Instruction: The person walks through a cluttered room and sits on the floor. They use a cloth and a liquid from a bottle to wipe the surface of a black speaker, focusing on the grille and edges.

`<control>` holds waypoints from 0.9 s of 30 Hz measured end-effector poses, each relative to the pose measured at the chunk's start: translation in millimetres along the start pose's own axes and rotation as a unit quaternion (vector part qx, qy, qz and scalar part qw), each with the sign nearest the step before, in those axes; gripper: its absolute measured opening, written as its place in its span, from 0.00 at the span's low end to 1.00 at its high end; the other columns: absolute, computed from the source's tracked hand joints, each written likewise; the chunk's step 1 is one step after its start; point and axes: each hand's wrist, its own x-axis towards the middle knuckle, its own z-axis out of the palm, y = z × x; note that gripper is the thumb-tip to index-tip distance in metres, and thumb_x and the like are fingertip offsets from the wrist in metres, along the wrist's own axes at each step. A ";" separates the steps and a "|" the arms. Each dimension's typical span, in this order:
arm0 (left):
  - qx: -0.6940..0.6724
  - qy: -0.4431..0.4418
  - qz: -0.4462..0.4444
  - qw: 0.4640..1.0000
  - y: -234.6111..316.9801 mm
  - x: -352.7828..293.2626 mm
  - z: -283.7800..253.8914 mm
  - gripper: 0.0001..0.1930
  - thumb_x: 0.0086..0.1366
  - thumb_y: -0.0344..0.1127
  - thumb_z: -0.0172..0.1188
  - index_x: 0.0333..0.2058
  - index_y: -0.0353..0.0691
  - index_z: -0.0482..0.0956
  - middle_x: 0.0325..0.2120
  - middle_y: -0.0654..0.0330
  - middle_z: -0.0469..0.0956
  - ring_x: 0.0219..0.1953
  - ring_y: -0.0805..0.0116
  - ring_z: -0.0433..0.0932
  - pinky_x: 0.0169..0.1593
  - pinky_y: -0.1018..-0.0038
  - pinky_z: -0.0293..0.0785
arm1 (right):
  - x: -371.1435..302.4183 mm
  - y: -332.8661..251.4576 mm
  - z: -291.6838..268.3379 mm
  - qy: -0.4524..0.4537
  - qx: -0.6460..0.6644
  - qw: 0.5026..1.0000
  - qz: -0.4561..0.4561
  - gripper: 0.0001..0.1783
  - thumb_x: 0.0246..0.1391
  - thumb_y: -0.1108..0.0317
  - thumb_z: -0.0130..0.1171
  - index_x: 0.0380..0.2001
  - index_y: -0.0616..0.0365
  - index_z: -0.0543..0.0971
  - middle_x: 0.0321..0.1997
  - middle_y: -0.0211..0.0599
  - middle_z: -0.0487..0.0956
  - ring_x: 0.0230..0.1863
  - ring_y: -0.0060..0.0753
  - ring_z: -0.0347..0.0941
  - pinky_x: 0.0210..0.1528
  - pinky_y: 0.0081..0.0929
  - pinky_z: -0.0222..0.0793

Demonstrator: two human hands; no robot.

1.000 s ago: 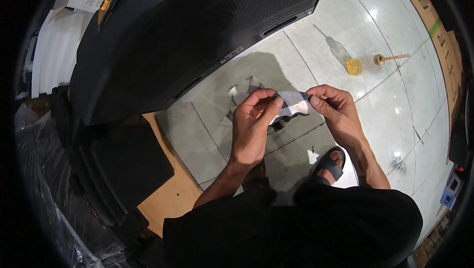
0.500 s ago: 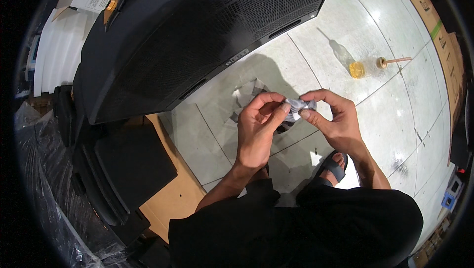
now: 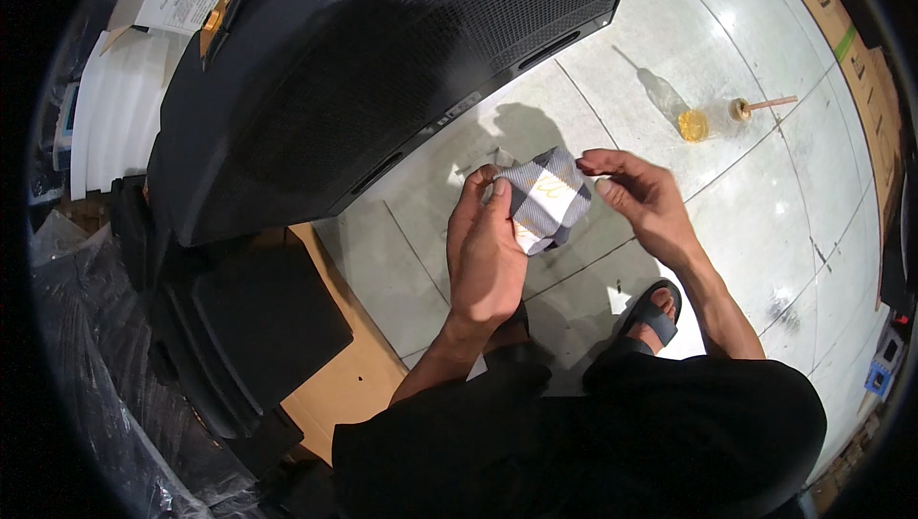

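Note:
A folded cloth (image 3: 545,198), grey and white checked with fine ribbing and gold script, is held up in front of me over the tiled floor. My left hand (image 3: 486,251) grips its left edge, thumb on the near face and fingers mostly behind. Close to the cloth's right edge is my right hand (image 3: 645,198), its thumb and fingers apart. Whether a fingertip still brushes the cloth I cannot tell. What lies behind the cloth is mostly hidden.
A large black speaker (image 3: 402,69) with a perforated grille stands ahead on the left. On the floor at right lies a clear bottle (image 3: 708,122) with yellow liquid and a brown stick. Black panels (image 3: 258,318) rest on cardboard (image 3: 339,390). A cardboard box (image 3: 851,60) borders the right side.
Before, both hands pinched the cloth between them, bunched narrow. Now its broad patterned face shows in my left hand, and my right fingers have spread apart.

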 end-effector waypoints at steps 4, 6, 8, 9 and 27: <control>-0.028 0.014 -0.025 0.999 0.3 1.4 -3.1 0.11 0.73 0.31 0.48 0.51 0.36 0.67 0.46 0.59 0.69 0.53 0.71 0.68 0.60 0.71 0.62 | -4.5 -8.7 12.2 -0.058 0.128 0.988 0.068 0.25 0.62 0.62 0.57 0.60 0.62 0.73 0.54 0.42 0.79 0.56 0.35 0.73 0.59 0.35 0.69; -0.035 -0.004 -0.028 0.999 1.4 0.5 -1.6 0.11 0.72 0.32 0.48 0.51 0.37 0.67 0.46 0.60 0.69 0.53 0.71 0.68 0.61 0.72 0.61 | -4.3 -12.5 11.0 -0.065 0.128 0.988 0.064 0.25 0.61 0.62 0.59 0.58 0.62 0.74 0.51 0.41 0.80 0.53 0.34 0.74 0.58 0.34 0.69; -0.038 -0.019 -0.029 0.999 2.8 -0.9 -2.0 0.12 0.72 0.32 0.48 0.51 0.37 0.67 0.46 0.61 0.69 0.53 0.72 0.68 0.61 0.72 0.61 | -4.1 -15.0 10.5 -0.077 0.125 0.987 0.060 0.24 0.60 0.62 0.60 0.57 0.62 0.75 0.48 0.39 0.81 0.50 0.32 0.75 0.56 0.33 0.70; -0.038 -0.023 -0.028 0.999 2.9 -1.6 -2.7 0.12 0.72 0.32 0.48 0.51 0.37 0.67 0.46 0.61 0.69 0.53 0.72 0.68 0.61 0.71 0.61 | -4.2 -15.6 9.4 -0.086 0.123 0.987 0.058 0.23 0.60 0.62 0.61 0.56 0.62 0.76 0.47 0.39 0.82 0.48 0.31 0.76 0.54 0.33 0.70; -0.076 -0.029 -0.032 0.996 4.3 -2.5 -0.4 0.10 0.71 0.32 0.48 0.49 0.42 0.71 0.47 0.60 0.72 0.53 0.67 0.71 0.61 0.63 0.64 | -4.5 -17.7 4.5 0.016 0.372 0.926 0.062 0.08 0.63 0.65 0.56 0.39 0.59 0.76 0.32 0.27 0.79 0.32 0.18 0.72 0.43 0.22 0.67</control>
